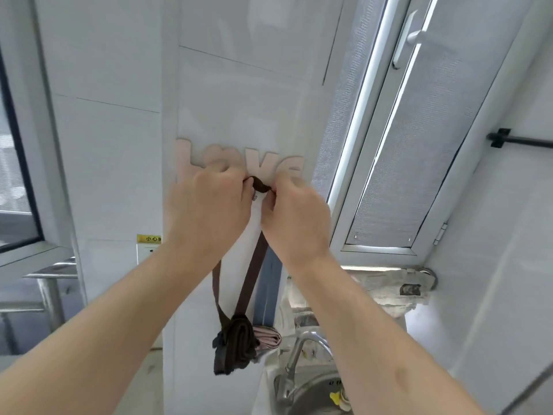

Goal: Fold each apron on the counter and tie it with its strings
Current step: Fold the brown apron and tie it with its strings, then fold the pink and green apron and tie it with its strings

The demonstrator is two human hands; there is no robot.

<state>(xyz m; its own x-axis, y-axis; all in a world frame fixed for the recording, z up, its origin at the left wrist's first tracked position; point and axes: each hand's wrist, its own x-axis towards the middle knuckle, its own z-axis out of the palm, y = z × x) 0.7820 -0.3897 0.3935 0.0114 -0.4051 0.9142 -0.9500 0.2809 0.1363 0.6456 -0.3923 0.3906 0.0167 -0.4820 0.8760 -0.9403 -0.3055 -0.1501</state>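
A dark brown apron, folded into a tight bundle [238,339], hangs by its brown neck strap [250,275] against a white wall pillar. The top of the strap [259,185] loops over a hook under a pale pink "love" sign [257,161]. My left hand [209,205] pinches the strap top from the left. My right hand [294,217] pinches it from the right. A second folded bundle, pink and grey [267,336], hangs just behind the brown one. The hook itself is mostly hidden by my fingers.
A steel sink [311,393] with a chrome tap [302,345] lies below right, a yellow item [338,398] in it. Newspaper-wrapped pipework [389,290] sits under an open window [404,145]. A steel rack [48,283] stands at left.
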